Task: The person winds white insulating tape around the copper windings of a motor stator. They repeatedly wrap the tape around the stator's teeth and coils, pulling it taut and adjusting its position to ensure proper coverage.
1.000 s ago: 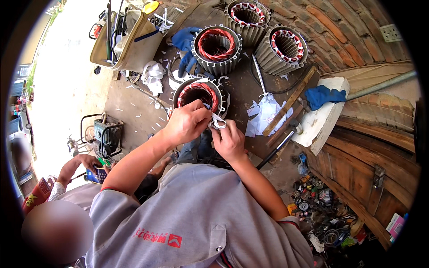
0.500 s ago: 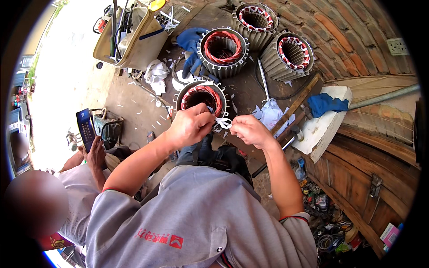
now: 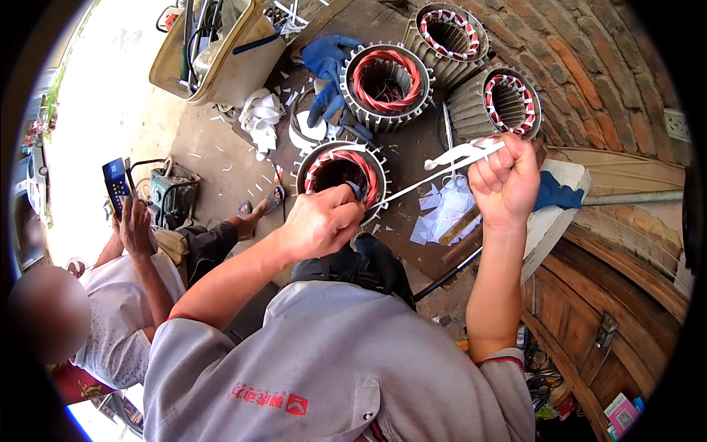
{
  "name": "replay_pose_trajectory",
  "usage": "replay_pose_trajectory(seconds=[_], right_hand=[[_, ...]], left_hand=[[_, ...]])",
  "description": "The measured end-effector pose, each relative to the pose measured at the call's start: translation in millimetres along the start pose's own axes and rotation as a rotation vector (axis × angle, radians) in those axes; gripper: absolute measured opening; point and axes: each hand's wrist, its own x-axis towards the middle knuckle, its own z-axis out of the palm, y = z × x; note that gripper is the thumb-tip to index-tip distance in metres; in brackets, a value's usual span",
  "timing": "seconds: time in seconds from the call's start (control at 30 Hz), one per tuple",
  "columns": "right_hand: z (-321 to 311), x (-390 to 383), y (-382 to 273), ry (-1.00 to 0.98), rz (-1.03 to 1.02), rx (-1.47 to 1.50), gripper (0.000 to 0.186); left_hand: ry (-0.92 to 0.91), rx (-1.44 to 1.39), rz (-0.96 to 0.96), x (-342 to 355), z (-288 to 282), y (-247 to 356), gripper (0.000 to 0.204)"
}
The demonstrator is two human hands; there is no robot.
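A motor stator with a ring of red winding wire stands just beyond my hands, white lacing showing on part of the ring. My left hand is closed at the stator's near edge; its fingertips, and whatever they hold, are hidden. Out to the right, my right hand is a fist gripping white lacing tape. One strand runs straight and taut from that fist to the winding's near right side, beside my left hand. A looser, doubled length sticks out leftward from the fist.
Behind stand a red-wound stator and two with white-laced rings. Blue gloves, paper pieces and a tool bucket lie around. At left a person holds a dark blue printed object. A brick wall bounds the right.
My right hand has moved right and away from me, drawing the tape out into a taut line. The white loop between my hands is gone. My left hand stays by the winding.
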Motion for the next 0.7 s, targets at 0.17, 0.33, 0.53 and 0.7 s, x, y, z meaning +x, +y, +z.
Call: replay_pose_trajectory(seconds=[0.17,0.33,0.53,0.7], right_hand=[[27.3,2.0,20.4,0.202,0.026,0.032,0.028],[14.8,8.8,4.1,-0.213,0.404,-0.335,0.023],[76.0,38.5,-0.4,-0.355,0.331,-1.245,0.036],[79.7,53.4,14.0,-0.42,0.182,-1.268,0.036]], left_hand=[[0.012,-0.017,-0.028,2.5,3.0,-2.7,0.012],[0.014,-0.054,-0.054,8.0,0.4,-0.8,0.013],[-0.038,-0.077,-0.031,9.2,-1.9,-4.0,0.013],[-0.046,-0.086,-0.01,6.3,-0.9,-8.4,0.01]])
